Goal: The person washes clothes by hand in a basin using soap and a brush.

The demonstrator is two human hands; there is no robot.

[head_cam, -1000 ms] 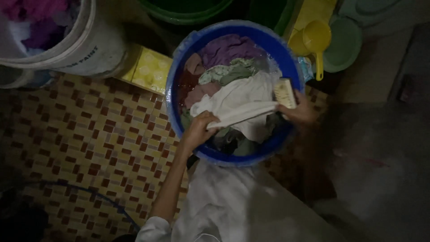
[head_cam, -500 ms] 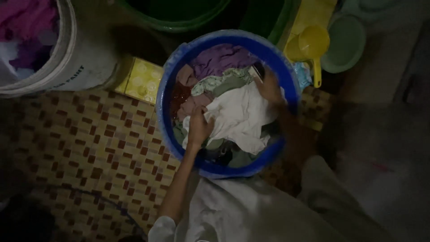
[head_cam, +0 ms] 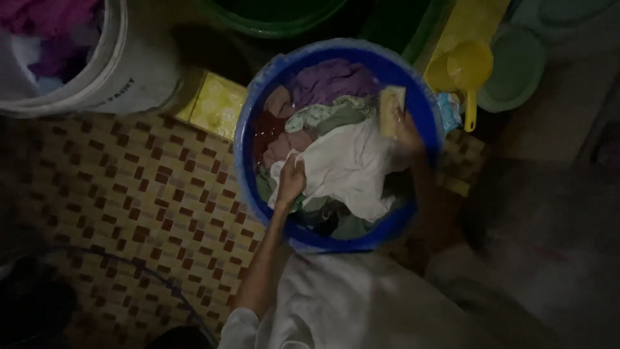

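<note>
A floor of small brown, yellow and cream tiles (head_cam: 129, 194) carries a blue basin (head_cam: 258, 97), a white bucket (head_cam: 139, 74) at upper left and a yellow box (head_cam: 216, 103) between them; green tubs (head_cam: 516, 64) and a yellow scoop (head_cam: 468, 64) sit behind.

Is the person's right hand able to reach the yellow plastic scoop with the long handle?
Probably yes. The right hand is at the far right side of the round blue plastic tub, holding a pale scrubbing brush. The yellow plastic scoop sits just past that rim, with nothing between, though the hand is busy.
</note>
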